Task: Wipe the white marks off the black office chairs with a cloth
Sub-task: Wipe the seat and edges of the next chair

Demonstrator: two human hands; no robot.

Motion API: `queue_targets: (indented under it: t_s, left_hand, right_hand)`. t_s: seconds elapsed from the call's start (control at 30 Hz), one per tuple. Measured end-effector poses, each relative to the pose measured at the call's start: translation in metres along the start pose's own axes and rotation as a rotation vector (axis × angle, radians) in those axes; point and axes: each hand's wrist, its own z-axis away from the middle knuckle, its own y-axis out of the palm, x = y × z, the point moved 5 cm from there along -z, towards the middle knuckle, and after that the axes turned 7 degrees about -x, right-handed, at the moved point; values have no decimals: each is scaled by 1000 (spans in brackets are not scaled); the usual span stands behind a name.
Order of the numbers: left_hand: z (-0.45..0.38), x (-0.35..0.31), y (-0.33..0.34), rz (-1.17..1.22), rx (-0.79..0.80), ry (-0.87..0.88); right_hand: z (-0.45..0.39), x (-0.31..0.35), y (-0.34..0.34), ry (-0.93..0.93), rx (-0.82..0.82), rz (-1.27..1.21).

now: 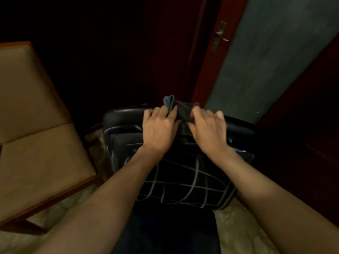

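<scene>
A black chair (183,162), smooth and glossy like leather or vinyl, fills the lower centre, its padded top edge a rounded bar running from 9 to 3 o'clock under both hands. White marks (183,182) cross its flat panel in a loose grid of curved, chalky lines. A dark grey cloth (180,110), soft and bunched, lies over the top edge at centre, one lighter fold standing up at its 11 o'clock end. The left hand (159,128) lies palm down, its fingers curled over the edge and pinching the cloth's left end. The right hand (209,128) mirrors it, fingers curled round the cloth's right end. Both forearms reach in bare from 7 and 5 o'clock. At 9 o'clock stands a seat (36,134) with tan upholstery in a reddish wood frame; at 1 o'clock, a dark red door (207,61) with a metal handle (220,36).
</scene>
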Motion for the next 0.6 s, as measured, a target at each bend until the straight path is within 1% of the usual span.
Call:
queue_targets:
  t_s: [0.1, 0.2, 0.4, 0.5, 0.6]
  left_hand:
    - [-6, -57, 13, 43, -5, 101]
    - [-10, -111, 25, 84, 3, 160]
    - [-18, -203, 41, 80, 149, 247]
    - [-21, -224, 37, 63, 162, 316]
    - [-25, -210, 35, 78, 126, 336]
  right_hand:
    - [29, -55, -11, 72, 2, 41]
    - [55, -102, -21, 164, 44, 58]
    - [98, -172, -34, 404, 119, 66]
    - [111, -185, -37, 481, 129, 36]
    - [110, -179, -39, 508, 123, -11]
